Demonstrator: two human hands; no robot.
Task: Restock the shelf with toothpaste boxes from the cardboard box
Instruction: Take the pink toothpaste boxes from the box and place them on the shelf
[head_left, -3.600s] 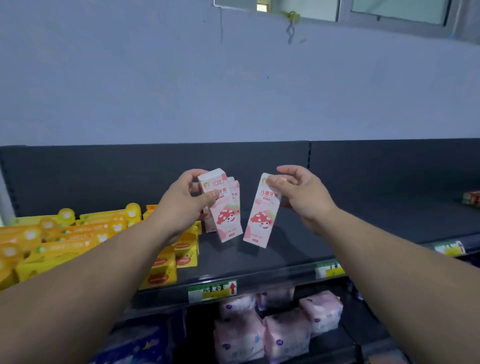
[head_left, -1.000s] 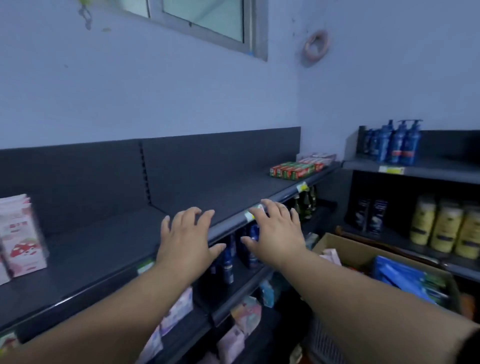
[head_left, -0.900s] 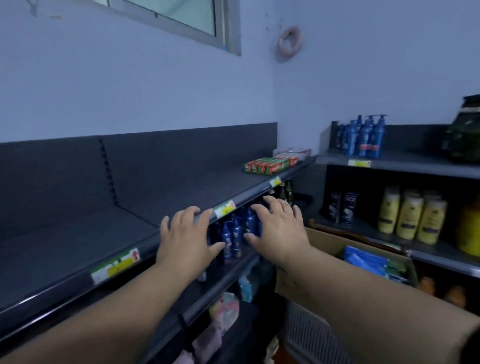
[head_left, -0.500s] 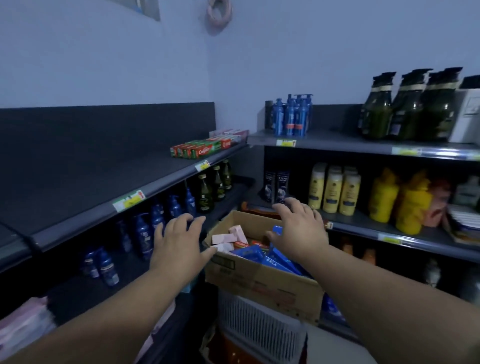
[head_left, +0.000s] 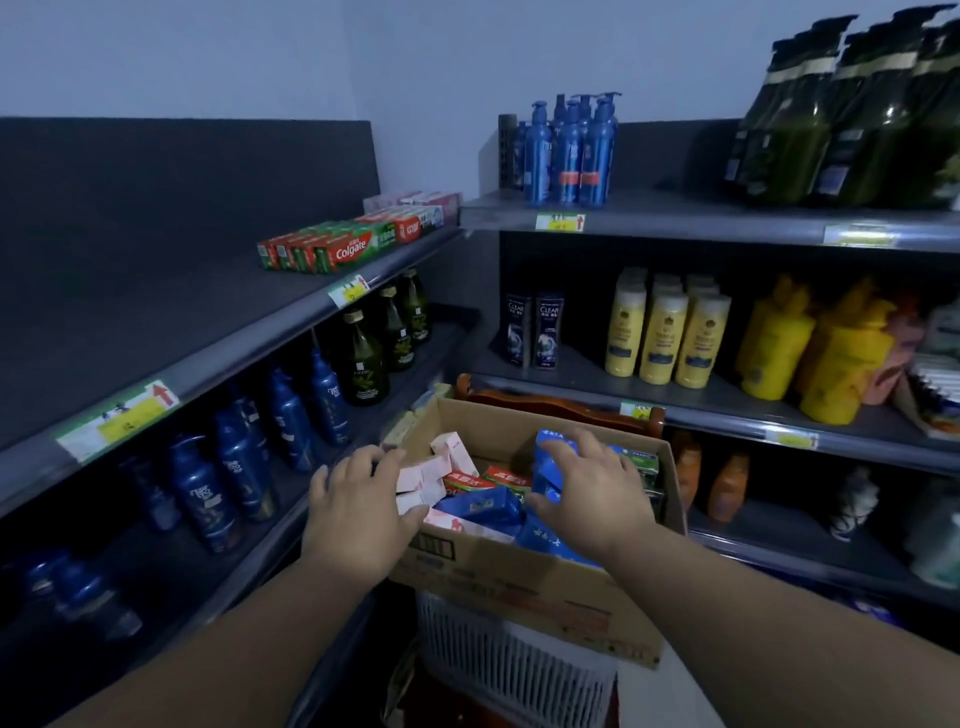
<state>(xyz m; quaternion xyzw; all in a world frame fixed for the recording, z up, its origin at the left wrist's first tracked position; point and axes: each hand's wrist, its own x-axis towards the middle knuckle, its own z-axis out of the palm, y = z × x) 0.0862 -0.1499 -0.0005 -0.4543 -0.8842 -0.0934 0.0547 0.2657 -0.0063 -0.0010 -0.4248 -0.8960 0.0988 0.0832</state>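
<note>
Your L hand (head_left: 358, 512): fingers + thumb curled round the pink toothpaste boxes (head_left: 422, 475), at the left side of the cardboard box (head_left: 519, 577). R hand (head_left: 592, 493) lies spread on a blue pack (head_left: 551, 460) in the same box; can't tell if it's actually gripping. Cardboard box sits on a white basket (head_left: 514, 670). Colgate boxes (head_left: 337, 252) lie on the upper left shelf (head_left: 208, 322), well apart from both hands.
</note>
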